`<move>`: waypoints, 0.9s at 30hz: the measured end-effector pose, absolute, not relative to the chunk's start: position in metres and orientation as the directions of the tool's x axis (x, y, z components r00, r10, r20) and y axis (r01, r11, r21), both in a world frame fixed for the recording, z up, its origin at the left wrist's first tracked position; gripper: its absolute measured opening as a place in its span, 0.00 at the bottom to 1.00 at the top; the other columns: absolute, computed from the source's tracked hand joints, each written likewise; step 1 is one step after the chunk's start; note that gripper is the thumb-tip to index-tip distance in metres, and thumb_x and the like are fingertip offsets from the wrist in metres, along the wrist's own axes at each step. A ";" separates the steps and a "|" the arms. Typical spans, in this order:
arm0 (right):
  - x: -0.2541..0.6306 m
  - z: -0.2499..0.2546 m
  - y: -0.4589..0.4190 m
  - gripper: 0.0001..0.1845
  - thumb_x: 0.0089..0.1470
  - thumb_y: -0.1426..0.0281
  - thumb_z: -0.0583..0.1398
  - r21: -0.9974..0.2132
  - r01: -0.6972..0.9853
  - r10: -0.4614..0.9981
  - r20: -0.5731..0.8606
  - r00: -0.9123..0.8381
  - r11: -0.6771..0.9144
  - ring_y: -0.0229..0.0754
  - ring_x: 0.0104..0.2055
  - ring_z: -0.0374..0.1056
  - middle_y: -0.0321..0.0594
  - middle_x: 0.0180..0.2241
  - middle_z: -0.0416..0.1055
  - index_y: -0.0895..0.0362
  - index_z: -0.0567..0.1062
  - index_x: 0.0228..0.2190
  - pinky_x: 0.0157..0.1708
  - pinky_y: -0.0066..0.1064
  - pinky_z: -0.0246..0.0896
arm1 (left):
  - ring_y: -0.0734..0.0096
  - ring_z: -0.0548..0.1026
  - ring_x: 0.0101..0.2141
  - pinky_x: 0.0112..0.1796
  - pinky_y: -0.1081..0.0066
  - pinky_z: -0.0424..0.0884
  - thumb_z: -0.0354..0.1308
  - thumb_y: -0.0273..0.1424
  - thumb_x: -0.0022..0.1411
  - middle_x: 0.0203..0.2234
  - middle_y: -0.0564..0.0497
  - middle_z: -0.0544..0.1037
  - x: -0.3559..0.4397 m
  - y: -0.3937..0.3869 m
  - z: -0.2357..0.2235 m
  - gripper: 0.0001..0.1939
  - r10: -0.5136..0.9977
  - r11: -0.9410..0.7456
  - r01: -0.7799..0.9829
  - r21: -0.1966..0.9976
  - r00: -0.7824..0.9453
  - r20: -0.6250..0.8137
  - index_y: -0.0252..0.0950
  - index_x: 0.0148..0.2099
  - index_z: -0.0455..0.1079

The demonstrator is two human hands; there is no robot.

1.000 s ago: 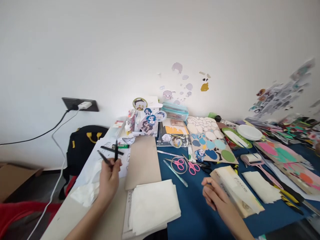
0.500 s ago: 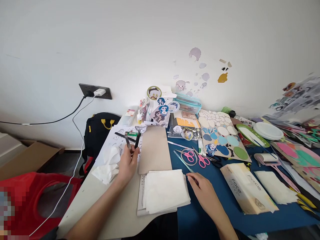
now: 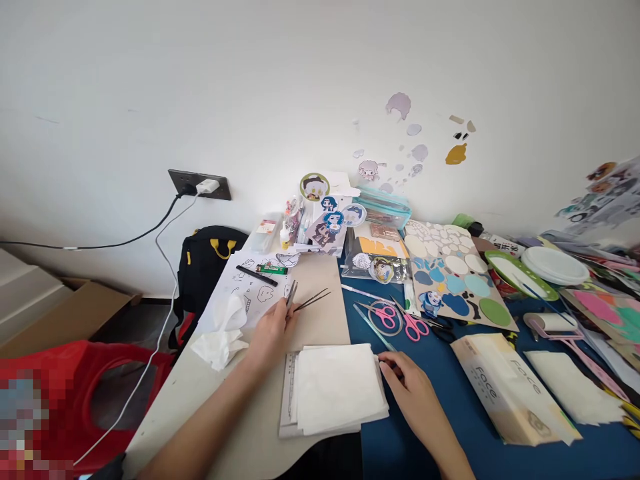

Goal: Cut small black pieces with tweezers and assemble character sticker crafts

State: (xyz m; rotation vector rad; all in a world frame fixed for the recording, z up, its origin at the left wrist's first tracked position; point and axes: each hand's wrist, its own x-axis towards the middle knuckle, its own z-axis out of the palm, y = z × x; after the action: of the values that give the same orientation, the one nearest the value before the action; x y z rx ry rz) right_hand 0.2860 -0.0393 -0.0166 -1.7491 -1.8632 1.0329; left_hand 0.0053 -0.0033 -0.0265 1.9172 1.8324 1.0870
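My left hand [image 3: 274,327] is closed around a slim silver tool [image 3: 291,293] that points up and away. Black tweezers [image 3: 313,300] with two thin prongs stretch right from its fingertips, over a brown-grey board [image 3: 327,320]; I cannot tell whether they touch the board. To the right, my right hand [image 3: 407,383] has its fingers curled at the right edge of a stack of white tissue sheets [image 3: 340,387]. Its fingertips are partly hidden. Under the sheets lies a pale pad [image 3: 287,400]. Crumpled tissue [image 3: 220,347] rests left of my left hand.
Pink-handled scissors [image 3: 414,328] and a pale blue stick [image 3: 375,330] lie beyond my right hand. A tissue pack [image 3: 515,387] and a lint roller [image 3: 555,327] are at right. A black pen [image 3: 257,275] lies on drawn paper. Behind stands a box with stickers [image 3: 333,220].
My left hand has moved right, to the board's edge. The black tweezers have swung from upright to pointing right. My right hand stays by the tissue stack. The view has shifted slightly.
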 end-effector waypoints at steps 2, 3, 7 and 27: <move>0.286 -0.017 -0.039 0.17 0.57 0.56 0.49 -0.733 0.679 0.969 -0.194 -0.154 -0.039 0.44 0.36 0.67 0.41 0.36 0.71 0.52 0.72 0.37 0.34 0.33 0.60 | 0.64 0.71 0.28 0.29 0.67 0.65 0.44 0.37 0.63 0.23 0.54 0.67 0.005 -0.002 -0.029 0.13 0.939 -0.169 0.760 0.627 -0.069 0.337 0.42 0.28 0.46; 0.286 -0.018 -0.039 0.17 0.57 0.56 0.49 -0.734 0.678 0.969 -0.193 -0.155 -0.038 0.45 0.36 0.67 0.41 0.36 0.71 0.52 0.72 0.37 0.34 0.32 0.60 | 0.64 0.71 0.29 0.29 0.67 0.65 0.44 0.37 0.63 0.23 0.54 0.67 0.005 -0.001 -0.030 0.13 0.939 -0.172 0.766 0.620 -0.062 0.337 0.42 0.28 0.46; 0.285 -0.019 -0.038 0.18 0.56 0.55 0.49 -0.742 0.669 0.966 -0.207 -0.156 -0.050 0.45 0.37 0.67 0.41 0.37 0.71 0.52 0.72 0.37 0.33 0.31 0.61 | 0.63 0.70 0.33 0.33 0.64 0.67 0.43 0.36 0.63 0.27 0.51 0.68 0.004 0.001 -0.032 0.12 0.948 -0.180 0.759 0.625 -0.036 0.317 0.42 0.27 0.47; 0.287 -0.021 -0.033 0.20 0.57 0.54 0.49 -0.733 0.676 0.955 -0.248 -0.162 -0.076 0.44 0.37 0.67 0.40 0.41 0.72 0.51 0.72 0.40 0.35 0.31 0.61 | 0.62 0.75 0.39 0.33 0.67 0.66 0.48 0.38 0.61 0.25 0.54 0.69 0.007 -0.003 -0.022 0.14 0.991 -0.069 0.382 0.922 -0.078 0.106 0.41 0.29 0.47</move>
State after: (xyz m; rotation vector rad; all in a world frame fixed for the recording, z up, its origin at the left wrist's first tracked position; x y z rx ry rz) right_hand 0.2871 -0.0335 -0.0206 -1.7579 -1.8526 1.0986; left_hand 0.0069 -0.0025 -0.0216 1.5155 1.5256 1.1406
